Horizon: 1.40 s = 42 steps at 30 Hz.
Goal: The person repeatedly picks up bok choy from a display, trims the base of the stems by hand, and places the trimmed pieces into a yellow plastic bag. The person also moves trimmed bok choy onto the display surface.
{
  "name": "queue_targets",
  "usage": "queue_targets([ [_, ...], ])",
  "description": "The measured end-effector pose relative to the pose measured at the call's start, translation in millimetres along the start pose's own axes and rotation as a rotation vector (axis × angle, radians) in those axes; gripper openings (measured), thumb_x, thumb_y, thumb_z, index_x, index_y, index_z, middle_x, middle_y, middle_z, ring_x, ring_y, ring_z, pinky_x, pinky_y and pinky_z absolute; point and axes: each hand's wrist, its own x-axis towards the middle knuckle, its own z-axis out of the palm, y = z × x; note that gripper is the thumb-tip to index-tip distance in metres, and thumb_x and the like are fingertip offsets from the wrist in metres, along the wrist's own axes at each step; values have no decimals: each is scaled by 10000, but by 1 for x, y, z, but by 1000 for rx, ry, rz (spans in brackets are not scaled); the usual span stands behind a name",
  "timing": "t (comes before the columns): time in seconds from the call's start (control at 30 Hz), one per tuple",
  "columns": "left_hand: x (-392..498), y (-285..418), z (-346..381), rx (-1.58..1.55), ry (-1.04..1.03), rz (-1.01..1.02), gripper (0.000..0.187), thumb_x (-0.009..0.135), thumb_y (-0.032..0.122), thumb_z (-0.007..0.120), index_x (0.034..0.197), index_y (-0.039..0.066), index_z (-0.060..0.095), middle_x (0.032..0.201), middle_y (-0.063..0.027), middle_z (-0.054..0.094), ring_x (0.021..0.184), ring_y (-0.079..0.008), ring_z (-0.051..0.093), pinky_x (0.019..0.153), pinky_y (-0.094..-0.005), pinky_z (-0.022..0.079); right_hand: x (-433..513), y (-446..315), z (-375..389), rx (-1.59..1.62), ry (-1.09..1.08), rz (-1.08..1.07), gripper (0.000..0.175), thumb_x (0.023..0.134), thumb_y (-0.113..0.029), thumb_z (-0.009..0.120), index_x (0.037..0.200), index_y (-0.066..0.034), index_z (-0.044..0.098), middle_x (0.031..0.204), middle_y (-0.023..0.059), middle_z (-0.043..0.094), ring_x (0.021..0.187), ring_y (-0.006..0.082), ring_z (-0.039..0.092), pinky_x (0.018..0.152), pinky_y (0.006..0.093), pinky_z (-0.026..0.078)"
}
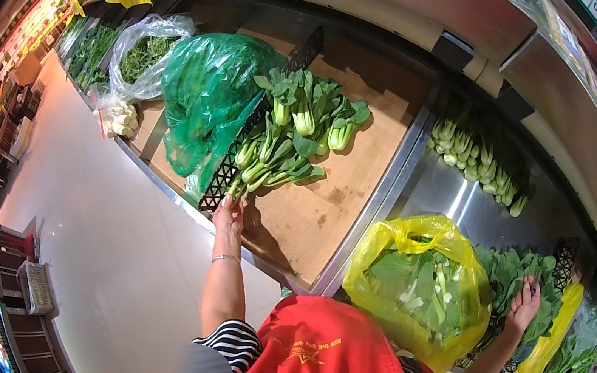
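My left hand [229, 214] holds the stem end of a leafy green vegetable at the near left of a pile of bok choy [304, 123], beside a black plastic lattice divider [217, 189]. Brown cardboard [336, 212] lies under the pile. To the right, my right hand [524, 305] rests at a heap of dark leafy greens [539, 267], with something small and dark at its fingers that I cannot make out. Between my arms stands a yellow plastic bag [355, 287] of loose leaves and stalks. A row of bok choy [475, 159] lies on the metal shelf behind.
A green plastic bag [215, 83], a clear bag of greens [176, 26] and a bag of white pieces [117, 117] sit at the far left. A metal edge [385, 191] divides the display. Tiled floor [104, 231] lies left, with a white basket [36, 286] beyond.
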Motion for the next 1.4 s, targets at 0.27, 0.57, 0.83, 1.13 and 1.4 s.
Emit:
queue_targets([
  [0.27, -123, 23, 25, 399, -262, 907, 309, 761, -35, 637, 1001, 28, 454, 949, -44, 517, 852, -115, 531, 729, -219, 466, -34, 3, -10, 50, 40, -59, 155, 865, -112, 540, 989, -21, 519, 819, -5, 538, 406, 1, 262, 343, 174, 220],
  [0.57, -262, 1, 98, 683, -1214, 533, 429, 645, -11, 743, 1027, -1, 547, 954, -41, 571, 870, -135, 553, 781, -244, 443, -104, -13, 42, 53, -181, -142, 184, 882, -208, 505, 954, -50, 565, 577, -73, 396, 468, 1, 307, 394, 178, 209],
  [0.83, -331, -74, 107, 1192, -1890, 463, 304, 778, 107, 635, 1056, 50, 525, 954, -113, 569, 851, -252, 546, 737, -306, 434, -177, -13, 108, -282, -323, -250, 187, 898, -105, 424, 994, 24, 520, 890, 121, 575, 648, 205, 564, 551, 288, 438],
  [1.13, -352, -98, 88, 1331, -1970, 320, 565, 713, 131, 714, 1179, 83, 398, 884, -137, 616, 841, -298, 627, 697, -330, 505, -188, -7, 110, -349, -184, -359, 305, 760, -105, 634, 1023, 2, 521, 810, 133, 542, 659, 264, 555, 563, 323, 434],
  [1.4, -339, -91, 89, 1504, -1895, 625, 745, 637, 174, 758, 1239, 92, 327, 784, -122, 635, 757, -334, 612, 687, -392, 487, -165, -7, 118, -332, -537, -227, 327, 733, -160, 680, 996, 6, 578, 843, 148, 621, 711, 245, 602, 635, 304, 465],
])
